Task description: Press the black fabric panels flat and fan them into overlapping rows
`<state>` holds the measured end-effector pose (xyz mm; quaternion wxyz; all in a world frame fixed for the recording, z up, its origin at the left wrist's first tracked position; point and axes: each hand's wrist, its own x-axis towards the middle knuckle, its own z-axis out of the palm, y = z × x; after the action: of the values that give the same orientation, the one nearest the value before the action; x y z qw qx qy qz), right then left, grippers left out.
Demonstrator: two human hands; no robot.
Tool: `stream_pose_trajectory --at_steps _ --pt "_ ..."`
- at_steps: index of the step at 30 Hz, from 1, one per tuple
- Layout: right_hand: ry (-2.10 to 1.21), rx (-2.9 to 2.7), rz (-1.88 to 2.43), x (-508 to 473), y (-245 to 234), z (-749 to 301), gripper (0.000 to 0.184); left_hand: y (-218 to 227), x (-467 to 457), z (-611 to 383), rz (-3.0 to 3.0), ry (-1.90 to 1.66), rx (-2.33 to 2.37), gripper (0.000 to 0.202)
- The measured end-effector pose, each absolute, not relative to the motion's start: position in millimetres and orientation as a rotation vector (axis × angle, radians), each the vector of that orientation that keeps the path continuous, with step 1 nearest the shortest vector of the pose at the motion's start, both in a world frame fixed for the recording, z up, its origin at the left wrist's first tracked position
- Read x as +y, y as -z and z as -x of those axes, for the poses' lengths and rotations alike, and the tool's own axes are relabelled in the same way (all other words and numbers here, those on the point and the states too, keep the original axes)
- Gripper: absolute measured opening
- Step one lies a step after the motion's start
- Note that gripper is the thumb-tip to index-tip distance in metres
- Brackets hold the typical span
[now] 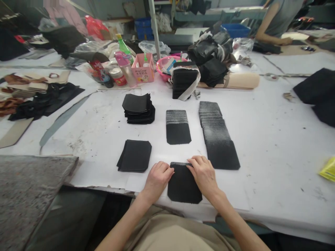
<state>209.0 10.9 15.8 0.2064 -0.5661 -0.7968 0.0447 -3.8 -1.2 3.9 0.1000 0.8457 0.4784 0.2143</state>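
A black leather-like panel with cut corners lies at the table's front edge, a greyish strip along its far edge. My left hand is closed at its upper left edge, thumb and fingertips pinching there. At the far right corner my right hand grips the same panel between thumb and fingers. Beyond it lies a short overlapping row of black panels with grey edges. A longer fanned row is to the right. On the left are a low stack of black panels and a taller stack.
Along the back stand a pink box, a pink bottle, a pink basin and a wrapped black bundle. Scraps lie on the left, a yellow packet on the right. Another person's arm is at the back right.
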Motion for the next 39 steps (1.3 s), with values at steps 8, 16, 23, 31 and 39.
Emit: stream_pose_trajectory --at_steps 8,16,23,31,39 --pt "-0.166 -2.334 1.563 21 -16 -208 0.008 -13 15 -1 -2.399 -0.613 1.416 0.009" --pt "-0.296 -2.286 1.472 23 -13 -215 0.009 -11 31 -11 -2.542 -0.521 1.302 0.01" --pt "-0.382 -2.311 1.217 24 -1 -228 0.015 -5 26 -6 -2.616 -0.617 1.232 0.014" --pt "-0.321 -2.349 1.128 19 4 -235 0.024 -2 25 -2 -2.808 -0.554 1.128 0.016" --pt "-0.278 -2.417 1.13 17 1 -234 0.024 -2 26 -1 -2.838 -0.501 1.095 0.019"
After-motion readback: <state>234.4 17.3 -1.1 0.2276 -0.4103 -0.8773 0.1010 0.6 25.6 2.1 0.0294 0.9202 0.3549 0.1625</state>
